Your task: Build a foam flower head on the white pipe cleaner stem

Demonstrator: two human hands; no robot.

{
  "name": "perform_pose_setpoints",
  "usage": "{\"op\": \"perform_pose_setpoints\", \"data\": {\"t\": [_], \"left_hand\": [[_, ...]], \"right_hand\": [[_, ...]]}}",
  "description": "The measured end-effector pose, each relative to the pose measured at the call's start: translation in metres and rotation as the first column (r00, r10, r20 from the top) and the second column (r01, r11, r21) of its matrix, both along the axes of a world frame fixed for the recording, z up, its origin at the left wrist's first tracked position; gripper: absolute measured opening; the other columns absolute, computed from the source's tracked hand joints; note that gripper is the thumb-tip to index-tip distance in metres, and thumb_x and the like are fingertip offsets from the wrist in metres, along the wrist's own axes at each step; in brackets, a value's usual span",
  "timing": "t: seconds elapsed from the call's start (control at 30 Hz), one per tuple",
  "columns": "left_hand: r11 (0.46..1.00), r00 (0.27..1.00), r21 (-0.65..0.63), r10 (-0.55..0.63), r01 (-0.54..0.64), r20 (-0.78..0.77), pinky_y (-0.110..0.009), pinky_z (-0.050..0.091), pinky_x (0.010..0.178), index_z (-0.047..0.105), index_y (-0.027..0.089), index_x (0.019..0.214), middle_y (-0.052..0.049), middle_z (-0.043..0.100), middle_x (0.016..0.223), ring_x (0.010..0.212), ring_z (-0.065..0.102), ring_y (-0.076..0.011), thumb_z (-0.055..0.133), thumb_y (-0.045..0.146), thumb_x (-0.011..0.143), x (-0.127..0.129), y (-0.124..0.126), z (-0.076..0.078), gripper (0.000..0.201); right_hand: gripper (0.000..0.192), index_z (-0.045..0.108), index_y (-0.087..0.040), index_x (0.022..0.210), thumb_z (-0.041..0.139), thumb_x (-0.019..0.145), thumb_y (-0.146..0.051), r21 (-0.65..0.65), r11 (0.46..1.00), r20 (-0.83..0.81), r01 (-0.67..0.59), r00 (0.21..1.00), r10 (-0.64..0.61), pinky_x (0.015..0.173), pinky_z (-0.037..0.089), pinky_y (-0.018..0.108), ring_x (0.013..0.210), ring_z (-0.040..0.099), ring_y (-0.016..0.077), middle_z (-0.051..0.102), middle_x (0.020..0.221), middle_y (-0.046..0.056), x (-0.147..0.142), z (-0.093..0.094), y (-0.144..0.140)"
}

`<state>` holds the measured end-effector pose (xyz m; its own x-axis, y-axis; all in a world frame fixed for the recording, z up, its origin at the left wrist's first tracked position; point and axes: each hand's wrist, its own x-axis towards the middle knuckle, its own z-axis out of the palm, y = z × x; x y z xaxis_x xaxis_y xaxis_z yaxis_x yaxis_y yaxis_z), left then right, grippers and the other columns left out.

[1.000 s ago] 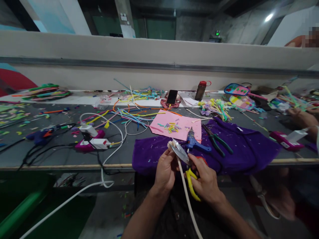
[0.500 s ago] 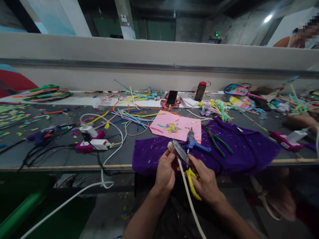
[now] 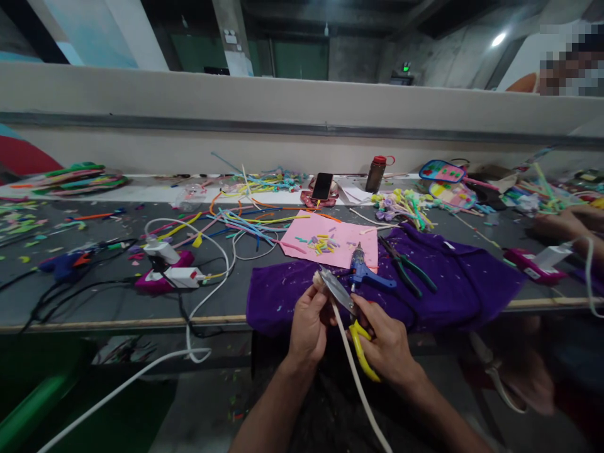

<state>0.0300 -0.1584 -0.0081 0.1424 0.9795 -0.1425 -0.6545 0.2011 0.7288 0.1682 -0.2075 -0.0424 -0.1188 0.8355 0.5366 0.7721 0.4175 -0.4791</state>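
My left hand is closed, pinching the bunched end of a long cream-coloured strip that looks like a thick pipe cleaner. From the hands the strip hangs down toward the lower right. In my right hand are scissors with yellow handles. Their grey blades lie close together beside the bunched end, near my left fingertips; whether they touch it I cannot tell. Just beyond the blades, a blue glue gun rests on a purple cloth, with green-handled pliers to its right.
A pink sheet bears small coloured pieces. Pipe cleaners lie behind it, near a phone and bottle. Power strips and cables are at left. A co-worker's hands show at far right.
The whole view has shifted slightly, so the table items sit a little further left. Both hands keep their hold, and the scissors stay beside the strip's bunched end.
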Motion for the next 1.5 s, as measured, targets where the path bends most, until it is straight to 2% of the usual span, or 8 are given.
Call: {"op": "perform_pose_setpoints", "data": {"t": [0.63, 0.8, 1.0, 1.1, 1.2, 1.37, 1.5], "left_hand": [[1.0, 1.0, -0.01, -0.015, 0.016, 0.013, -0.015, 0.032, 0.04, 0.059, 0.016, 0.078, 0.005, 0.055, 0.055, 0.043, 0.045, -0.005, 0.069, 0.028, 0.068, 0.001, 0.003, 0.004, 0.019], [1.0, 1.0, -0.014, -0.004, 0.004, -0.004, -0.015, 0.033, 0.039, 0.06, 0.015, 0.082, 0.004, 0.055, 0.057, 0.043, 0.046, -0.005, 0.071, 0.027, 0.065, 0.001, 0.004, 0.003, 0.024], [0.999, 0.999, -0.034, 0.034, -0.034, 0.001, -0.015, 0.034, 0.039, 0.062, 0.014, 0.08, 0.003, 0.06, 0.063, 0.046, 0.05, -0.0052, 0.073, 0.025, 0.061, -0.005, 0.009, 0.001, 0.024], [0.997, 0.999, -0.058, 0.05, -0.051, -0.019, -0.014, 0.036, 0.041, 0.063, 0.014, 0.08, 0.002, 0.063, 0.068, 0.05, 0.053, -0.006, 0.075, 0.025, 0.058, -0.01, 0.012, 0.003, 0.027], [0.998, 0.998, -0.05, 0.025, -0.028, -0.054, -0.014, 0.035, 0.039, 0.062, 0.013, 0.08, 0.001, 0.062, 0.068, 0.05, 0.052, -0.0062, 0.074, 0.027, 0.058, -0.013, 0.013, 0.007, 0.028], [1.0, 0.998, -0.016, -0.018, 0.017, -0.057, -0.013, 0.033, 0.036, 0.06, 0.013, 0.076, 0.001, 0.058, 0.066, 0.049, 0.046, -0.0052, 0.074, 0.025, 0.058, -0.016, 0.013, 0.012, 0.025], [0.997, 0.996, -0.016, -0.079, 0.078, -0.049, -0.014, 0.032, 0.036, 0.06, 0.012, 0.072, 0.002, 0.055, 0.064, 0.045, 0.042, -0.0034, 0.074, 0.024, 0.057, -0.018, 0.014, 0.011, 0.024]], "right_hand": [[0.055, 0.038, -0.016, 0.131, 0.055, 0.08, -0.028, 0.017, 1.0, 0.037, 0.005, 0.999, -0.005, 0.063, 0.049, 0.027, 0.076, 0.059, 0.0178, 0.061, 0.089, 0.008, 0.004, -0.004, 0.004], [0.055, 0.037, -0.017, 0.132, 0.054, 0.081, -0.028, 0.016, 1.0, 0.036, -0.016, 0.999, 0.016, 0.068, 0.049, 0.027, 0.079, 0.06, 0.0181, 0.062, 0.092, 0.009, 0.005, -0.005, 0.005], [0.056, 0.045, -0.017, 0.124, 0.062, 0.072, -0.028, -0.028, 1.0, -0.092, -0.001, 0.996, -0.001, 0.058, 0.045, 0.025, 0.065, 0.054, 0.0146, 0.057, 0.076, 0.003, 0.003, 0.005, 0.0], [0.059, 0.047, -0.018, 0.122, 0.064, 0.067, -0.026, -0.073, 0.997, -0.141, -0.006, 0.99, -0.005, 0.058, 0.044, 0.024, 0.063, 0.051, 0.0132, 0.054, 0.075, 0.001, 0.004, 0.013, -0.002], [0.057, 0.047, -0.02, 0.12, 0.063, 0.065, -0.022, -0.11, 0.993, -0.244, -0.03, 0.97, 0.002, 0.062, 0.045, 0.023, 0.064, 0.05, 0.0115, 0.056, 0.08, 0.0, 0.005, 0.018, -0.003], [0.049, 0.047, -0.02, 0.118, 0.059, 0.07, -0.019, -0.202, 0.973, -0.46, -0.11, 0.888, 0.005, 0.056, 0.042, 0.019, 0.057, 0.044, 0.0079, 0.049, 0.07, -0.005, 0.006, 0.018, -0.001], [0.047, 0.048, -0.02, 0.116, 0.06, 0.071, -0.02, -0.225, 0.962, -0.513, -0.153, 0.858, 0.017, 0.056, 0.04, 0.018, 0.057, 0.041, 0.0072, 0.047, 0.07, -0.005, 0.007, 0.015, 0.001]]}}
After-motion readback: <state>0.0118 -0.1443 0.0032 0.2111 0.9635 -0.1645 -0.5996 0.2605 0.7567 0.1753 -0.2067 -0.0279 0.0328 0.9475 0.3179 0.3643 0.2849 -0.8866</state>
